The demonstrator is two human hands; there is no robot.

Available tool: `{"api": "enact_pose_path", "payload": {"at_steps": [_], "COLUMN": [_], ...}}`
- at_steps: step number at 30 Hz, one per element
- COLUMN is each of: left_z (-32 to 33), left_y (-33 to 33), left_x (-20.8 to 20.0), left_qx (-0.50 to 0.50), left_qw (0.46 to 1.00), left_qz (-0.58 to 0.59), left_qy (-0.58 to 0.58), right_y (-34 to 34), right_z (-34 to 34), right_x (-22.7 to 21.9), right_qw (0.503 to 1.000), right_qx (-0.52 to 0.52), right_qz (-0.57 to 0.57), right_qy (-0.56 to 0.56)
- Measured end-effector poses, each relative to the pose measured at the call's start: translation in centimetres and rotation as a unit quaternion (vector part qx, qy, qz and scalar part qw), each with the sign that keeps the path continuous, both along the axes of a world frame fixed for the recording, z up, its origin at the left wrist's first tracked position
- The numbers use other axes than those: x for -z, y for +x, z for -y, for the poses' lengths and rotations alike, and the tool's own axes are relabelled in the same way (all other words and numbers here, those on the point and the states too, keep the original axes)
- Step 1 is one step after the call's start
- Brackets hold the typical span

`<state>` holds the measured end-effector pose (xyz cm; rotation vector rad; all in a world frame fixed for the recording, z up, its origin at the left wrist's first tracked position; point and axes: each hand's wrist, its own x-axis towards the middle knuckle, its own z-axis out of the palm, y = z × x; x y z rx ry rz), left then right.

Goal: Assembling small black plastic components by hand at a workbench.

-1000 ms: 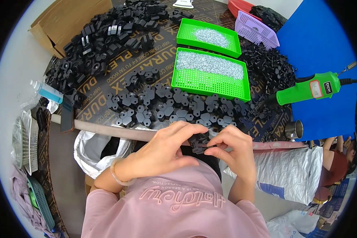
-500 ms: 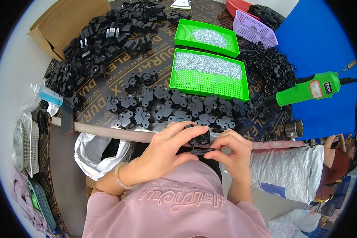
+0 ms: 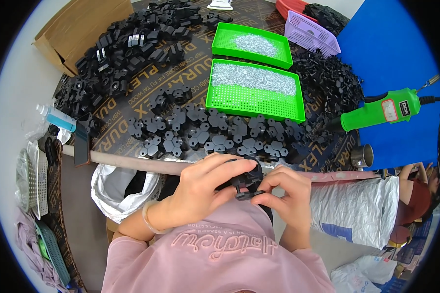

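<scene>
Close to my chest, just off the near edge of the table, my left hand is wrapped round a black plastic part. Its flat plate end points down toward me. My right hand pinches the edge of that plate between thumb and fingers, so both hands grip the same piece. Whether a smaller bit sits in the right fingertips is hidden. Right beyond the hands, several black hexagon-plated parts with side tabs stand in loose rows on the table.
Two green trays hold small silvery screws. A green electric screwdriver hangs at the right by a blue panel. Black part heaps lie far left, small black pieces right. A metal cup and white sack are near right.
Both hands have tilted the black part, so more of its rounded body and plate show. The left hand has shifted slightly, its fingers now higher on the part.
</scene>
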<state>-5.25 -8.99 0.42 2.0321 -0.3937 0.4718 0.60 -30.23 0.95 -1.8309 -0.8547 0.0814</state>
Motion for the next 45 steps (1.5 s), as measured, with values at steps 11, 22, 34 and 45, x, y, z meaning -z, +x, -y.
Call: {"api": "enact_pose_path", "payload": {"at_steps": [11, 22, 34, 45], "left_z": [0.1, -0.5, -0.7, -3.7], "left_y": [-0.3, -0.3, -0.9, -0.4], "left_x": [-0.1, -0.8, -0.3, -2.9], "left_qx": [-0.01, 0.093, 0.121, 0.146], "left_qw": [0.999, 0.968, 0.962, 0.904], "left_qz": [-0.032, -0.188, -0.192, -0.329], "left_qy": [0.01, -0.14, -0.154, -0.23], "right_y": [-0.4, 0.0, -0.4, -0.9], "right_z": [-0.4, 0.2, 0.2, -1.2], "right_x": [-0.2, 0.3, 0.7, -0.1], "right_qw": [0.997, 0.998, 0.995, 0.998], "right_qx": [0.035, 0.02, -0.052, -0.054], "right_qz": [0.071, 0.053, -0.068, 0.008], "right_qy": [-0.021, 0.031, -0.042, -0.04]}}
